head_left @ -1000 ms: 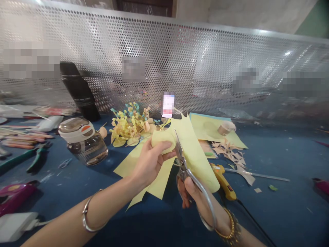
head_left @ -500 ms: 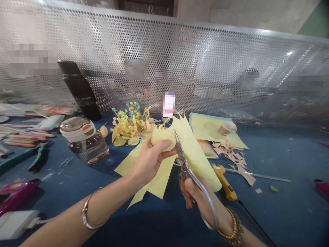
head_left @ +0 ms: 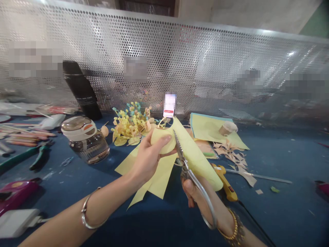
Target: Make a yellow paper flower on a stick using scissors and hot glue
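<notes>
My left hand (head_left: 151, 157) grips a curled sheet of pale yellow paper (head_left: 195, 157) at its rounded, rolled end. My right hand (head_left: 197, 197) is shut on the handles of a pair of steel scissors (head_left: 189, 171). Their blades lie along the edge of the sheet, close to my left thumb side. Part of the blades is hidden behind the paper. Long pale yellow paper strips (head_left: 156, 180) hang below my left hand.
On the blue worktable (head_left: 282, 161) are a glass jar with a white lid (head_left: 84, 140), a black flask (head_left: 82, 91), yellow paper flowers (head_left: 130, 128), a yellow glue gun (head_left: 224, 181), tan paper cutouts (head_left: 233, 156) and green pliers (head_left: 41, 156). A perforated metal screen (head_left: 180, 58) stands behind.
The jagged top of the yellow paper has gone from view, and the sheet now rises to a smoother narrow tip. The scissors remain at its edge.
</notes>
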A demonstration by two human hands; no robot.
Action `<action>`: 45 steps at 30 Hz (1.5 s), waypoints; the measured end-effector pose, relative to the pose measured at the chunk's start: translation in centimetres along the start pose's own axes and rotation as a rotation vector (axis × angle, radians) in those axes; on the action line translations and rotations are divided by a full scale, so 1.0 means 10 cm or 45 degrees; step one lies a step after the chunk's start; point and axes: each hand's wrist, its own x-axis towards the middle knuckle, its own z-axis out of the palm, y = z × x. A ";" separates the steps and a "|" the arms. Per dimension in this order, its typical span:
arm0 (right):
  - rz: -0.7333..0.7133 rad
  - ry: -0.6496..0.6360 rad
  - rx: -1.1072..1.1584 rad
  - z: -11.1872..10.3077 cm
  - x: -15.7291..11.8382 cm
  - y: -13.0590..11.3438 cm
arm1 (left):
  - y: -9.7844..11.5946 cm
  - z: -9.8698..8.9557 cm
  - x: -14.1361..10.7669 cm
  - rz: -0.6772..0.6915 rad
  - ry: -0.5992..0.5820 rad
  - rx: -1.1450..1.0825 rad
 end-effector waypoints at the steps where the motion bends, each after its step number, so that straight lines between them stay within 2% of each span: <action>1: 0.004 -0.001 -0.005 0.00 0.00 0.00 | 0.00 -0.01 0.00 0.015 -0.007 0.018; 5: -0.013 -0.006 -0.033 -0.02 -0.02 0.01 | 0.01 -0.03 0.02 0.059 -0.025 0.091; 12: -0.043 -0.008 -0.101 -0.03 0.00 0.01 | 0.07 -0.06 0.05 0.034 -0.059 0.210; 22: 0.065 -0.030 -0.103 -0.05 -0.01 0.00 | 0.12 -0.07 0.05 0.107 -0.098 0.310; 30: -0.043 0.025 -0.221 -0.08 0.00 -0.04 | 0.16 -0.11 0.07 0.116 -0.141 0.405; 45: -0.025 -0.008 -0.257 -0.12 -0.01 -0.02 | 0.31 -0.15 0.10 0.106 -0.248 0.715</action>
